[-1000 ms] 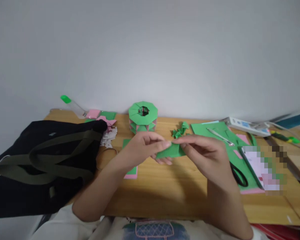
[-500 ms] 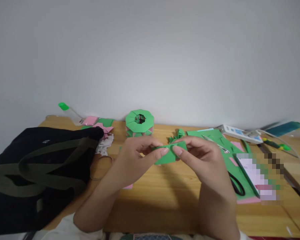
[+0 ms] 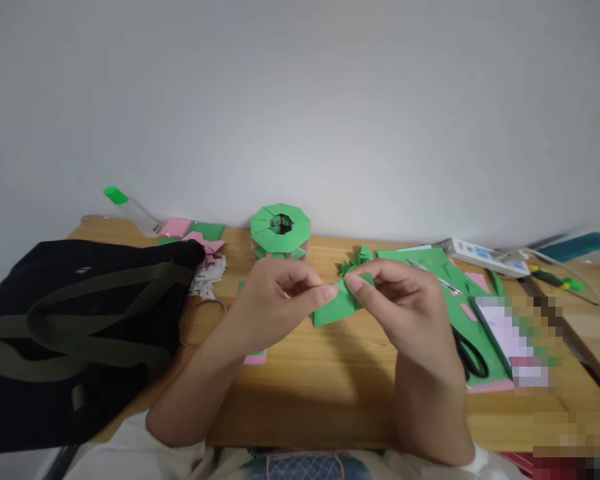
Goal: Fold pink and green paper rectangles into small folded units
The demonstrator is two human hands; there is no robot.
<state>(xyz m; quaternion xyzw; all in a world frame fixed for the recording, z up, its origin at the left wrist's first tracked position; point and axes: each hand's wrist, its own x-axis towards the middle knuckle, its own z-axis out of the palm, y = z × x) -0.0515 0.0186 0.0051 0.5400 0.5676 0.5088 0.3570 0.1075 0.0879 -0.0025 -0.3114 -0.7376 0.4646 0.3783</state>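
A small folded piece of green paper (image 3: 336, 309) is held above the table between both hands. My left hand (image 3: 283, 297) pinches its left part between thumb and fingers. On its upper right part, my right hand (image 3: 397, 293) presses with thumb and index finger, the other fingers curled behind. Beyond the hands stands a ring-shaped green and pink paper model (image 3: 281, 230). Several folded green pieces (image 3: 357, 260) lie just behind my right hand.
At left a black bag (image 3: 105, 340) covers much of the wooden table (image 3: 300, 400). Pink folded pieces (image 3: 205, 245) lie behind it. To the right are green sheets (image 3: 480, 347), black-handled scissors (image 3: 473, 353), a phone (image 3: 505, 340) and a power strip (image 3: 487, 257).
The green paper has tilted, its left end lower, and my fingertips have shifted along it. The view has tipped slightly, so the table items appear higher.
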